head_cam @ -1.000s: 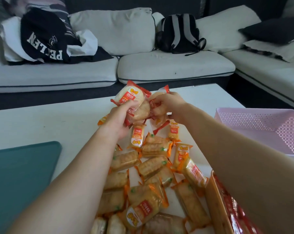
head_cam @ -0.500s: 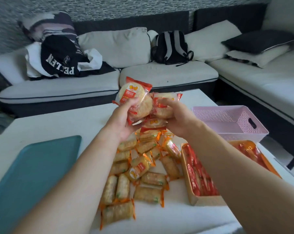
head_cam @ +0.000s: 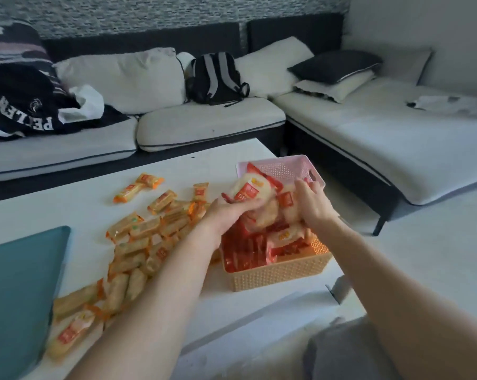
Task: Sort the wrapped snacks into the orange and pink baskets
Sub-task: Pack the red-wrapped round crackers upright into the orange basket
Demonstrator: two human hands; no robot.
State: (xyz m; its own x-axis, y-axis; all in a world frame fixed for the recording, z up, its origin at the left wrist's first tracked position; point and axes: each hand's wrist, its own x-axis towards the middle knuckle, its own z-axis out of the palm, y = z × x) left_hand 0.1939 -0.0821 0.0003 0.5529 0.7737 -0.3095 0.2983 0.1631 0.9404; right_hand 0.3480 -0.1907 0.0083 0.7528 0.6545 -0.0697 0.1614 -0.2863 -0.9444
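Over the orange basket [head_cam: 281, 272], at the right of the table [head_cam: 67, 204], my left hand [head_cam: 226, 212] and right hand [head_cam: 314, 204] both clutch a bundle of round red-wrapped snacks [head_cam: 249, 192]. Red packs already fill that basket. To the left, long orange-wrapped snacks [head_cam: 144, 237] lie unsorted. The pink basket [head_cam: 283, 167], just beyond, shows nothing inside. I'd judge about half remains.

Both forearms reach forward, left grip [head_cam: 229, 215] and right grip [head_cam: 312, 204] curled, clasping.
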